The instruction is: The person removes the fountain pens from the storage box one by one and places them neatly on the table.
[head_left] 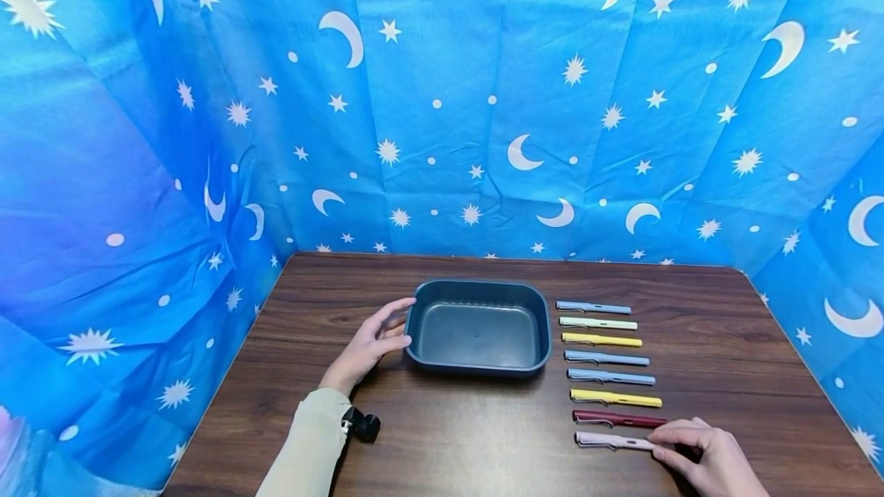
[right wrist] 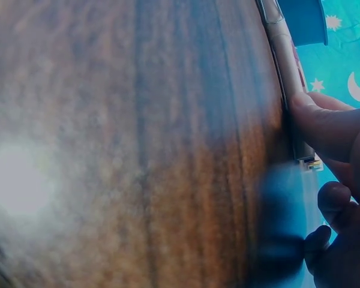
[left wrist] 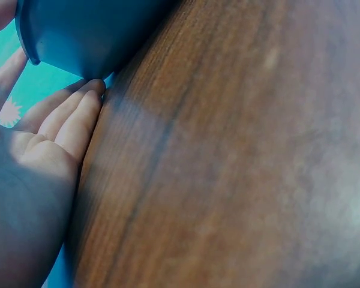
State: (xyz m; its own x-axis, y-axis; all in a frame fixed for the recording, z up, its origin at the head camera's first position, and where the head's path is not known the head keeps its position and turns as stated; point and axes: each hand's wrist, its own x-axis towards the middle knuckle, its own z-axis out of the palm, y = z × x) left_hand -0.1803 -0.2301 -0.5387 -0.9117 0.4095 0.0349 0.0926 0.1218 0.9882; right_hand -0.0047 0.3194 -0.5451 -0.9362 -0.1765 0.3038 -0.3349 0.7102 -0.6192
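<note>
A dark blue-grey rectangular box, open at the top, stands on the table. My left hand touches its left side with fingers spread and fairly straight; in the left wrist view, fingertips meet the low outer wall. My right hand pinches the right end of a pale pink pen between thumb and finger. That pen is nearest in a column of capped pens. Just behind it lies a dark red pen, its right end near my fingers, then a yellow pen.
Farther back in the column lie blue pens, another yellow pen and a pale green pen. Under everything is a dark wood-grain table. A blue curtain with moons and stars hangs behind and at both sides.
</note>
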